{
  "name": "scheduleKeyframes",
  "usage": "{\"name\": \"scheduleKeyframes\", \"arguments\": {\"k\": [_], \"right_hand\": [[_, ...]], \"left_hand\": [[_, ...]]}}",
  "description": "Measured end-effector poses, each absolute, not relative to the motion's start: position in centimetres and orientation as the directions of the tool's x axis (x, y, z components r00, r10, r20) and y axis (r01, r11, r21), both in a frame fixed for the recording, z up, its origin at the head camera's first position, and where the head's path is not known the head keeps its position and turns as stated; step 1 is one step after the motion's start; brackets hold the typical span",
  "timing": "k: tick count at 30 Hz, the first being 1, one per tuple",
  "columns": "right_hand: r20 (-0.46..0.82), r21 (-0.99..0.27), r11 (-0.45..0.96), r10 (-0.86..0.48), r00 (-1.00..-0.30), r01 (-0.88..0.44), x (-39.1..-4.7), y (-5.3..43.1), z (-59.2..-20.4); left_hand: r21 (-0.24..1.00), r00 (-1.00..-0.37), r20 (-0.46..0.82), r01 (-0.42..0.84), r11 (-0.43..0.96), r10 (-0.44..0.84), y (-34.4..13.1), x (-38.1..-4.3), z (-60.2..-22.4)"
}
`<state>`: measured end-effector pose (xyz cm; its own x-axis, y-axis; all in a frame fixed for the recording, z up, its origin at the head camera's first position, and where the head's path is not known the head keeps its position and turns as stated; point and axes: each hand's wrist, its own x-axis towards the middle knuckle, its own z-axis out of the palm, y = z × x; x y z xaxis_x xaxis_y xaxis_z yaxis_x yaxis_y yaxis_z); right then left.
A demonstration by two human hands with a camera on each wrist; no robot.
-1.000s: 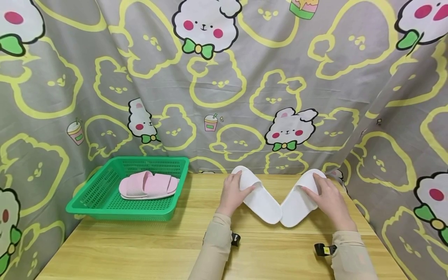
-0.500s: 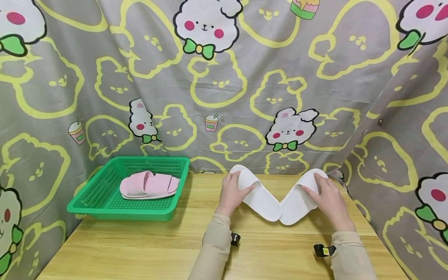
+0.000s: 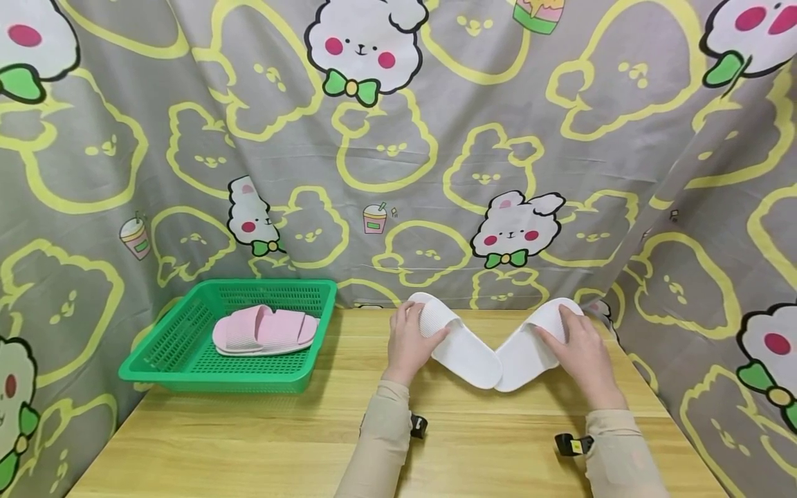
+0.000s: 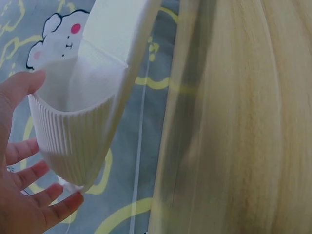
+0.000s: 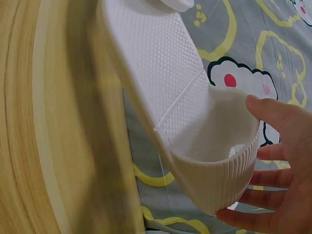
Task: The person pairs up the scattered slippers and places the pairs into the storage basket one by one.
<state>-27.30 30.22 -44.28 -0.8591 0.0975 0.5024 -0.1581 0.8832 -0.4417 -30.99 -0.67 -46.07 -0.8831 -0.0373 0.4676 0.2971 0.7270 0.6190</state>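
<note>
Left white slipper (image 3: 463,349) gripped by left hand (image 3: 409,344), right white slipper (image 3: 530,353) by right hand (image 3: 585,356); both held over tabletop (image 3: 249,443), heel ends overlapped in head view. Pink footwear (image 3: 270,330) contained in basket (image 3: 212,380).

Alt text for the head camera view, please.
A person's left hand and right hand each grip a white slide slipper, forming a V over a wooden table. To the left, a green plastic basket holds pink slide footwear.

Beige sleeves (image 3: 385,418) are worn.
A black camera (image 3: 419,426) is mounted at each wrist; the right one (image 3: 568,445) is marked with yellow.
</note>
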Motion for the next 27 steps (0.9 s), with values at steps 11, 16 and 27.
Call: {"name": "scheduleKeyframes", "arguments": {"k": [11, 16, 27], "right_hand": [[0.507, -0.446, 0.885, 0.127, -0.853, -0.133, -27.3, 29.4, -44.0], [0.495, -0.456, 0.883, 0.151, -0.856, -0.107, -27.2, 29.0, -43.9], [0.497, -0.476, 0.876, 0.193, -0.846, -0.081, -27.0, 28.4, -43.9]], "left_hand": [[0.641, -0.850, 0.518, 0.315, 0.700, -0.091, -0.6, -31.2, -46.3], [0.653, -0.845, 0.524, 0.317, 0.688, -0.108, -0.4, -31.1, -46.4], [0.684, -0.830, 0.528, 0.293, 0.668, -0.176, 0.2, -30.8, -46.4]]}}
